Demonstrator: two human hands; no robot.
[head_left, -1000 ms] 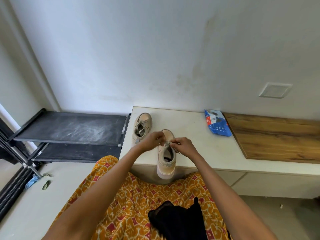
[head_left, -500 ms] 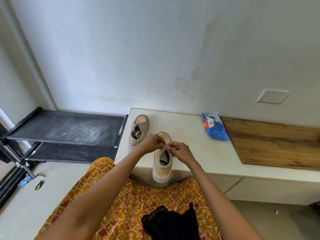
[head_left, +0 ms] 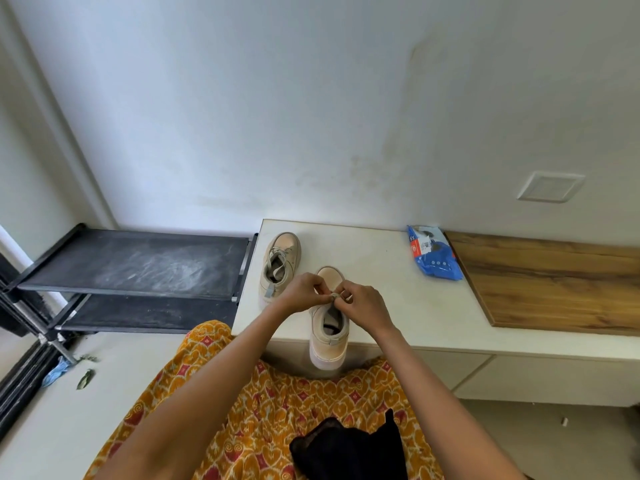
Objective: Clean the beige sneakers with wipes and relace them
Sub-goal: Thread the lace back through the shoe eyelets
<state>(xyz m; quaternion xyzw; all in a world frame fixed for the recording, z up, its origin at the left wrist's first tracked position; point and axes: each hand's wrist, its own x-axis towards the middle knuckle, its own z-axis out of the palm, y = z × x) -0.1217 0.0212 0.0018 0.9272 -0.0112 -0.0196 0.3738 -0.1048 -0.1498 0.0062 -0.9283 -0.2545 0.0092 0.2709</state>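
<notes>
Both my hands pinch the lace (head_left: 334,296) over the near sneaker (head_left: 329,327): left hand (head_left: 303,292), right hand (head_left: 363,303). It overhangs the tabletop (head_left: 398,306) edge.

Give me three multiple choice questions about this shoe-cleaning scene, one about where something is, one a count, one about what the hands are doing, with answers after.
1. Where does the blue wipes pack lie?
A. On the black shoe rack
B. On the white counter, by the wooden board
C. On the floor

2. How many beige sneakers are on the white counter?
A. One
B. Two
C. Three

3. What are the two hands doing?
A. Both pinch the lace over the near sneaker
B. Both lie flat on the counter
C. One holds a wipe

Answers:
1 B: the pack sits at the back of the counter, next to the wooden board.
2 B: the near sneaker stands at the front edge, the far sneaker behind it to the left.
3 A: the left hand and right hand meet at the lace with curled fingers.
</notes>
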